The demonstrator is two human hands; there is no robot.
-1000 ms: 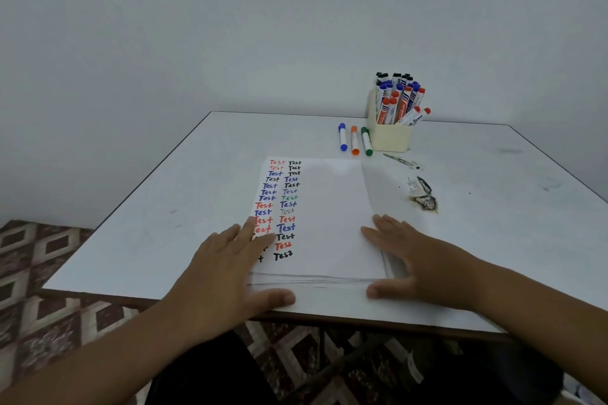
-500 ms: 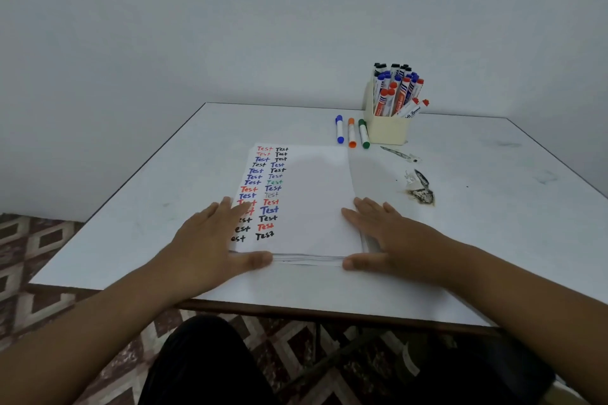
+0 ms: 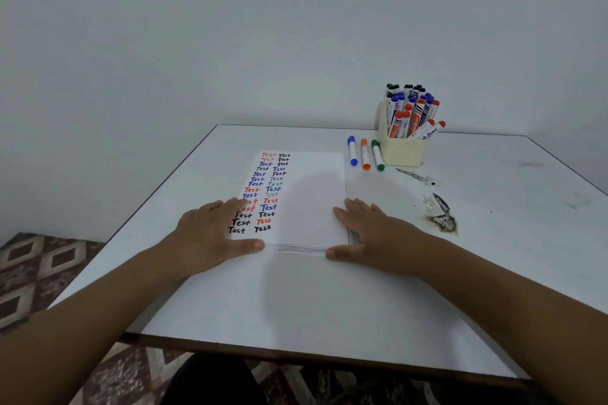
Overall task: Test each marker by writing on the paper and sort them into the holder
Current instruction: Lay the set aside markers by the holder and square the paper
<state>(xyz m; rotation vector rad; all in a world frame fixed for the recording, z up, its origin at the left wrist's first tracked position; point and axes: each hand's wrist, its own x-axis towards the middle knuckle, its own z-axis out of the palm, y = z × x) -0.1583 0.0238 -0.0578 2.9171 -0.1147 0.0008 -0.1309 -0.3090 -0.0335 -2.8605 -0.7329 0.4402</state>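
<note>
A stack of white paper (image 3: 309, 194) lies mid-table, its top sheet covered at the left with two columns of "Test" in red, blue, black and green. My left hand (image 3: 210, 233) lies flat on the stack's left near corner, thumb along its near edge. My right hand (image 3: 371, 233) rests flat against the right near corner, thumb on the near edge. Beyond the paper lie three capped markers side by side: blue (image 3: 352, 150), orange (image 3: 365, 154) and green (image 3: 377, 155). Right of them a cream holder (image 3: 403, 151) stands full of several markers.
Dark scuffs and a burn-like stain (image 3: 441, 217) mark the white table (image 3: 296, 306) right of the paper. A plain wall rises behind the table's far edge. Patterned floor tiles (image 3: 33, 273) show to the left and below the near edge.
Both hands have pushed the paper stack away from the near edge toward the table's middle, and the view has tilted so the table sits lower in frame.
</note>
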